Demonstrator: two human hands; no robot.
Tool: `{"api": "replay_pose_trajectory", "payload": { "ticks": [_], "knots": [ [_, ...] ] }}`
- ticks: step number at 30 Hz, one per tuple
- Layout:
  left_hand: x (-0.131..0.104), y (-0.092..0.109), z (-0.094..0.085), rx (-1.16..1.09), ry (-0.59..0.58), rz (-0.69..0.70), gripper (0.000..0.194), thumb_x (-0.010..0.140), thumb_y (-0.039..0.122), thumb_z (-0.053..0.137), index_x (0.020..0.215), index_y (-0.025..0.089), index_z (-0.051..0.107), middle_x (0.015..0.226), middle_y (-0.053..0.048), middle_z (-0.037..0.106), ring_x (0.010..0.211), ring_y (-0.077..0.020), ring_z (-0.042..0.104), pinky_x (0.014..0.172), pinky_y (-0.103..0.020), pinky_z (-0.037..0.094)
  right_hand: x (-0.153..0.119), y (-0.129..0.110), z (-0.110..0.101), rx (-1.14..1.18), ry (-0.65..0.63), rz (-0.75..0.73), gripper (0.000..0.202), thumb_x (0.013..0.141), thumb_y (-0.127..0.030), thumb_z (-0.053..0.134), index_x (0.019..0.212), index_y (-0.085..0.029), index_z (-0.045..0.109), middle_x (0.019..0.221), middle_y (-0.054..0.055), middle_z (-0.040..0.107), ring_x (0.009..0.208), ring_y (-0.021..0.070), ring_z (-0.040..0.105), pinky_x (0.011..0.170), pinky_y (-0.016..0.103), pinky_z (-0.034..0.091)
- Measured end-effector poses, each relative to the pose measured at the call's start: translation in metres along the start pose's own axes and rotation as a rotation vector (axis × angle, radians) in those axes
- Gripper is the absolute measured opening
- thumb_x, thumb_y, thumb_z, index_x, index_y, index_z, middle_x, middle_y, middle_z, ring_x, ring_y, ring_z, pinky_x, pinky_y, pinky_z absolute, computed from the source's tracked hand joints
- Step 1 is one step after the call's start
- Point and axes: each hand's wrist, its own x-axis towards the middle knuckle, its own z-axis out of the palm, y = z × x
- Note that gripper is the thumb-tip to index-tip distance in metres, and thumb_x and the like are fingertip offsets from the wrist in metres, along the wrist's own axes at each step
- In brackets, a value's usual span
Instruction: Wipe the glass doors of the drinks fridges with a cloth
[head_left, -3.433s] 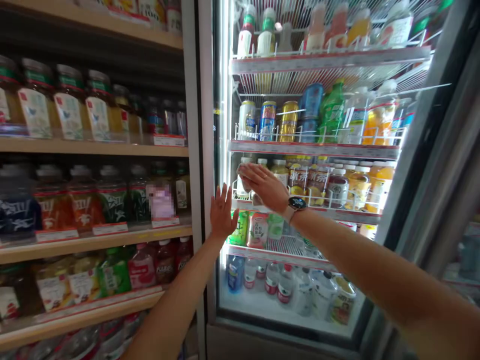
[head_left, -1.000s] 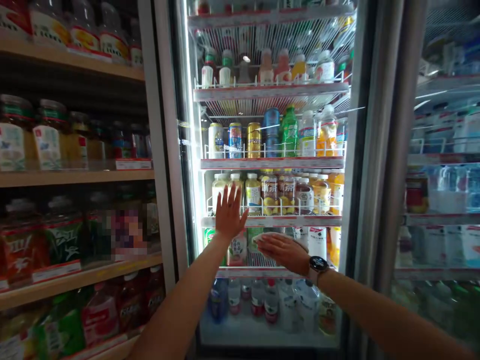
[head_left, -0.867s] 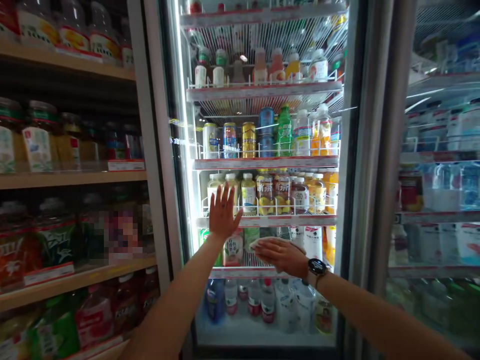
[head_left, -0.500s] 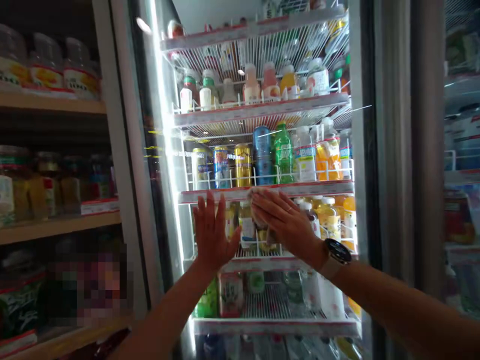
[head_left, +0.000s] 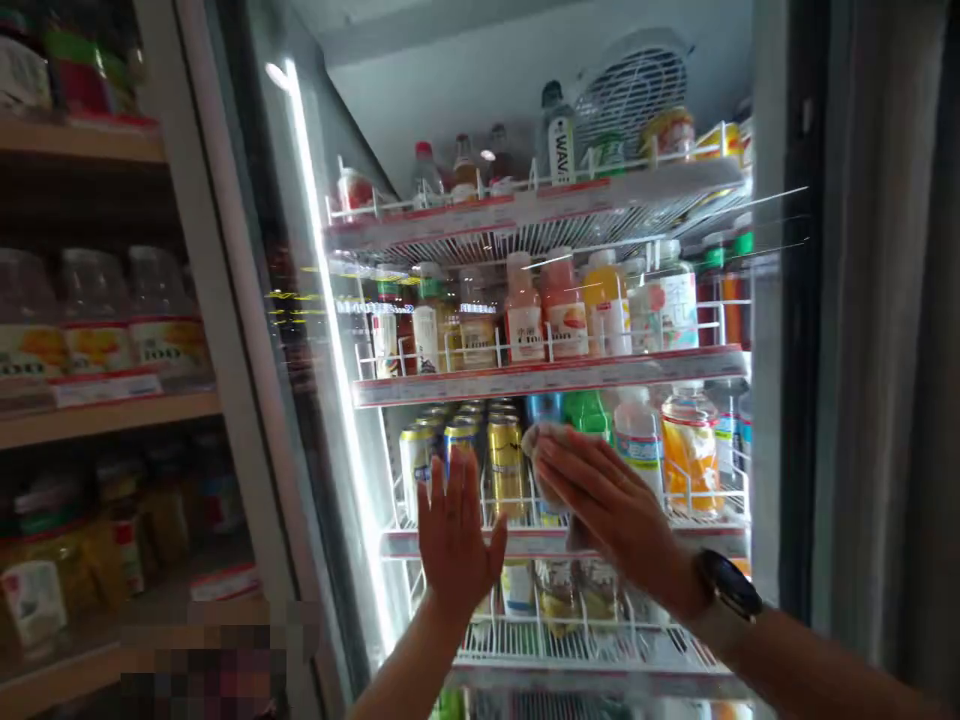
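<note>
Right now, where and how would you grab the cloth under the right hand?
I'd pinch the cloth by the edge poking out past the right hand, coming from the person's left. That edge looks exposed; the extended hand covers much of the rest, and the lower outline is too blurred to trust.

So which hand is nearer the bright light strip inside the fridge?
Left: the left hand is just right of the light strip; the right hand, over a pale cloth, is farther right.

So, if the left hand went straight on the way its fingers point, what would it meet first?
Likely the glass door, which the left hand may be touching; depth is unclear.
</note>
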Motion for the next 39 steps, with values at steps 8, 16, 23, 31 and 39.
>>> {"api": "replay_pose_trajectory", "payload": {
  "ticks": [8, 16, 23, 31, 39],
  "knots": [
    [-0.001, -0.002, -0.006, 0.014, -0.025, 0.025, 0.069, 0.096, 0.040, 0.039, 0.154, 0.010, 0.016, 0.161, -0.012, 0.018, 0.150, -0.0269, 0.012, 0.124, -0.046, 0.010, 0.020, -0.009, 0.011, 0.009, -0.101, -0.156, 0.049, 0.095, -0.011, 0.043, 0.144, -0.020, 0.046, 0.143, 0.000, 0.054, 0.139, 0.0163, 0.042, 0.116, 0.036, 0.042],
    [0.046, -0.016, -0.036, -0.114, -0.094, 0.061, 0.070, 0.095, 0.031, 0.042, 0.155, 0.015, 0.011, 0.160, -0.013, 0.021, 0.150, -0.0276, 0.010, 0.121, -0.050, 0.017, -0.015, -0.009, -0.006, 0.038, -0.195, -0.316, 0.037, 0.097, -0.013, 0.044, 0.131, -0.018, 0.059, 0.136, -0.001, 0.061, 0.132, 0.0133, 0.049, 0.116, 0.029, 0.039],
    [0.097, -0.030, -0.021, -0.026, -0.039, -0.032, 0.069, 0.099, 0.041, 0.036, 0.155, 0.014, 0.008, 0.161, -0.013, 0.018, 0.150, -0.0274, 0.007, 0.123, -0.049, 0.012, 0.115, 0.037, -0.028, -0.041, 0.048, 0.083, 0.068, 0.093, -0.006, 0.040, 0.156, -0.023, 0.018, 0.157, 0.007, 0.034, 0.148, 0.0237, 0.025, 0.120, 0.050, 0.032],
    [0.053, -0.025, -0.015, 0.019, -0.033, -0.014, 0.066, 0.098, 0.039, 0.035, 0.155, 0.012, 0.014, 0.160, -0.014, 0.021, 0.150, -0.0272, 0.010, 0.122, -0.047, 0.016, 0.021, -0.025, 0.021, -0.015, -0.131, -0.168, 0.054, 0.094, -0.006, 0.042, 0.147, -0.018, 0.041, 0.146, 0.003, 0.051, 0.140, 0.0166, 0.041, 0.119, 0.036, 0.037],
    [0.049, -0.022, -0.014, 0.012, -0.013, -0.040, 0.065, 0.098, 0.037, 0.037, 0.154, 0.013, 0.015, 0.159, -0.013, 0.025, 0.150, -0.0254, 0.012, 0.122, -0.045, 0.016, 0.034, -0.014, 0.002, 0.001, -0.139, -0.212, 0.053, 0.096, -0.009, 0.046, 0.147, -0.020, 0.039, 0.142, 0.003, 0.056, 0.138, 0.0152, 0.043, 0.115, 0.034, 0.041]
  ]
}}
